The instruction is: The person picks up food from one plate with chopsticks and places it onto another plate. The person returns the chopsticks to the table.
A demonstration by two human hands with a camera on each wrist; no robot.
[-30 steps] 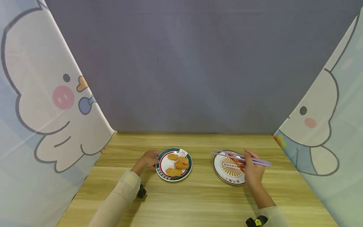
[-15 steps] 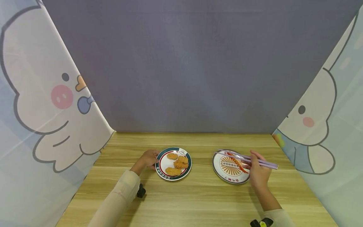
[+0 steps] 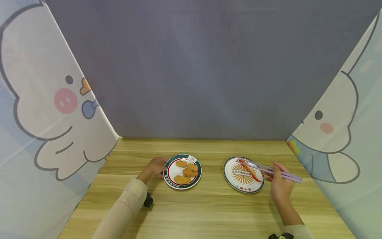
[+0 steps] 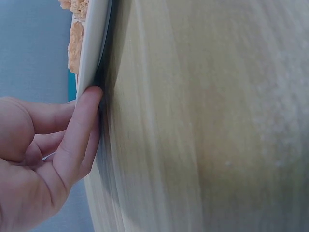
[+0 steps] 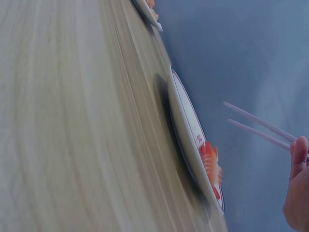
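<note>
My left hand (image 3: 156,167) pinches the left edge of a green-rimmed plate (image 3: 173,171); in the left wrist view its fingers (image 4: 79,130) meet the plate's rim and underside. Several fried chicken pieces (image 3: 182,180) lie on that plate. My right hand (image 3: 281,186) holds a pair of lilac chopsticks (image 3: 290,177), whose tips stand apart. In the right wrist view the chopsticks (image 5: 263,125) are raised above the second plate, touching nothing. On this white plate (image 3: 229,172) with an orange ray pattern lies a red-orange shrimp (image 3: 252,172), slanting across its right side.
The two plates stand apart on a wood-grain table (image 3: 191,212). A grey cloth backdrop (image 3: 191,73) rises behind the table, with cartoon-printed cloths (image 3: 44,139) at both sides.
My right hand and the chopsticks have moved right, away from the shrimp, which now lies uncovered on its plate. My left hand keeps its place on the green-rimmed plate.
</note>
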